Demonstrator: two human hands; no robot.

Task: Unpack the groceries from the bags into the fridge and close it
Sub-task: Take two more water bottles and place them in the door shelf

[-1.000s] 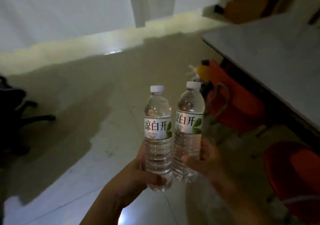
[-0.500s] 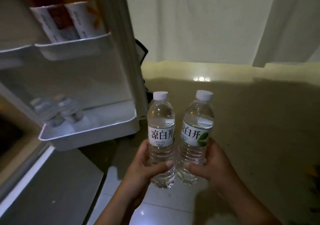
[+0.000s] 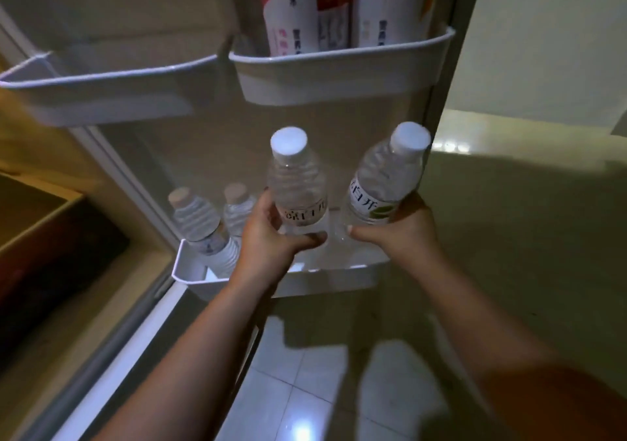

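"白开" on right bottle's label [image 3: 373, 205]

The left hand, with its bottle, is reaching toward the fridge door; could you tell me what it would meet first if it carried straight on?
Probably the lower door shelf: the left hand and its water bottle hang over its free part, right of the two bottles already standing there. Depth is uncertain.

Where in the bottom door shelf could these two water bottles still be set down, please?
The bottom door shelf looks bare on its right part, between the two stored bottles and the shelf's right end, roughly below the left hand and right hand. Its left end is crowded. The upper right bin is filled by cartons.
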